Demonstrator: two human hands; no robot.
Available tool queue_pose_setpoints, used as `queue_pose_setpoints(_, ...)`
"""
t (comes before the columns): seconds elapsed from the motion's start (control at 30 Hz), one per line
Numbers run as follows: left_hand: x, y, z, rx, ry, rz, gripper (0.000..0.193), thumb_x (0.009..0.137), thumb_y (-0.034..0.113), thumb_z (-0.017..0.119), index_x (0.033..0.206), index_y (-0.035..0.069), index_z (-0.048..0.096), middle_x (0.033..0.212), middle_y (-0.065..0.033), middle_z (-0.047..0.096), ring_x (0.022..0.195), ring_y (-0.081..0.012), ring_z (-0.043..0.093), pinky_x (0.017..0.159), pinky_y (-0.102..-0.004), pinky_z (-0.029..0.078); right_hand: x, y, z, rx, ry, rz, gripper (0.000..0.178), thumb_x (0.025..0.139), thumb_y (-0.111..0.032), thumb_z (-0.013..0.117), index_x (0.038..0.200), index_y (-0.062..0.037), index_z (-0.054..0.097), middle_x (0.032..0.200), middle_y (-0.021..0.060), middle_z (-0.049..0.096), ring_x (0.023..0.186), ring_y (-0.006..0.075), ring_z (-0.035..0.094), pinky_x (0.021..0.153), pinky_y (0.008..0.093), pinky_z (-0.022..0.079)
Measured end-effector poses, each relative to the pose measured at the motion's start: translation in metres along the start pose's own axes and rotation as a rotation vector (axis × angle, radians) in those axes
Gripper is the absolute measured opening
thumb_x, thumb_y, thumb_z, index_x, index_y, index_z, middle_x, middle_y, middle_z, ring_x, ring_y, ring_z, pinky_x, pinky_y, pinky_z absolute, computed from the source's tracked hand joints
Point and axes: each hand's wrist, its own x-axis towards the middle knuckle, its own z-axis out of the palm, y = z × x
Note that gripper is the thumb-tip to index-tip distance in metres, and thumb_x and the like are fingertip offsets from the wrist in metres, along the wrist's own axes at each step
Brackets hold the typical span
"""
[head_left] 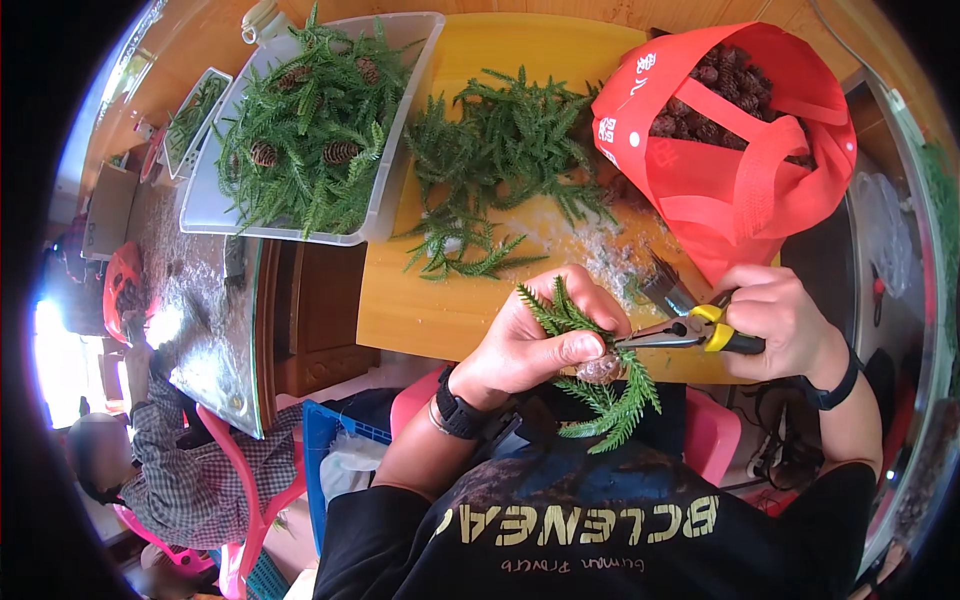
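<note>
Between the thumb and fingers of my left hand [545, 335] is a green artificial pine sprig [628, 405], its needled tips hanging below the hand. A pale brownish lump [600, 370], perhaps a pine cone, sits among its stems, partly hidden by my thumb. My right hand [775, 315] is closed around the yellow-and-black handles of long-nose pliers [690, 330]. Their metal jaws point left and reach the sprig right beside my left fingertips. Whether the jaws grip a wire there is too small to tell.
Loose green sprigs [520, 140] lie on the yellow table [400, 310], with white flakes [610, 260] and thin dark wires [668, 285] nearer me. A translucent bin [375, 215] holds sprigs with cones; a red bag [690, 190] holds pine cones. Another person [200, 470] sits at the left.
</note>
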Motion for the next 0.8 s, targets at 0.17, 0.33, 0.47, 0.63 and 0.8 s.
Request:
queue_pose_setpoints(0.17, 0.001, 0.003, 0.003, 0.204, 0.108, 0.068, 0.027, 0.077, 0.015, 0.072, 0.090, 0.004, 0.051, 0.088, -0.0170, 0.059, 0.076, -0.0179, 0.056, 0.067, -0.0287, 0.046, -0.001, -0.005, -0.002, 0.081, -0.073, 0.162, 0.025, 0.057, -0.008, 0.070, 0.059, -0.0015, 0.045, 0.064, 0.0129, 0.054, 0.072, 0.0318, 0.059, 0.056, 0.0366, 0.047)
queue_pose_setpoints(0.33, 0.002, 0.006, 0.003, 0.272, 0.108, 0.089, 0.027, 0.078, 0.016, 0.072, 0.090, 0.004, 0.051, 0.090, -0.0169, 0.058, 0.078, -0.0186, 0.057, 0.070, -0.0300, 0.047, -0.005, 0.004, 0.001, 0.138, -0.029, 0.133, 0.018, 0.055, -0.006, 0.067, 0.065, -0.0006, 0.053, 0.071, 0.0104, 0.059, 0.084, 0.0320, 0.061, 0.064, 0.0356, 0.049)
queue_pose_setpoints(0.47, 0.002, 0.005, 0.003, 0.228, 0.082, 0.096, 0.027, 0.078, 0.016, 0.071, 0.091, 0.004, 0.050, 0.090, -0.0174, 0.059, 0.078, -0.0187, 0.058, 0.070, -0.0298, 0.047, -0.005, 0.007, 0.003, 0.167, -0.042, 0.141, 0.018, 0.058, -0.006, 0.069, 0.068, -0.0005, 0.055, 0.070, 0.0096, 0.059, 0.088, 0.0322, 0.061, 0.068, 0.0359, 0.049)
queue_pose_setpoints(0.63, 0.001, 0.004, 0.003, 0.227, 0.071, 0.083, 0.027, 0.079, 0.017, 0.071, 0.092, 0.004, 0.051, 0.090, -0.0179, 0.059, 0.076, -0.0185, 0.058, 0.067, -0.0287, 0.047, 0.003, 0.009, 0.006, 0.167, -0.056, 0.094, 0.017, 0.059, -0.005, 0.069, 0.068, -0.0013, 0.056, 0.067, 0.0080, 0.057, 0.088, 0.0316, 0.061, 0.068, 0.0356, 0.049)
queue_pose_setpoints(0.8, 0.000, 0.005, 0.000, 0.156, -0.020, 0.046, 0.021, 0.082, 0.013, 0.066, 0.093, 0.002, 0.052, 0.096, -0.0125, 0.061, 0.090, -0.0173, 0.057, 0.082, -0.0316, 0.044, 0.006, 0.015, 0.007, 0.168, -0.063, 0.045, 0.017, 0.057, -0.003, 0.070, 0.066, -0.0023, 0.055, 0.063, 0.0072, 0.055, 0.089, 0.0306, 0.061, 0.068, 0.0350, 0.050)
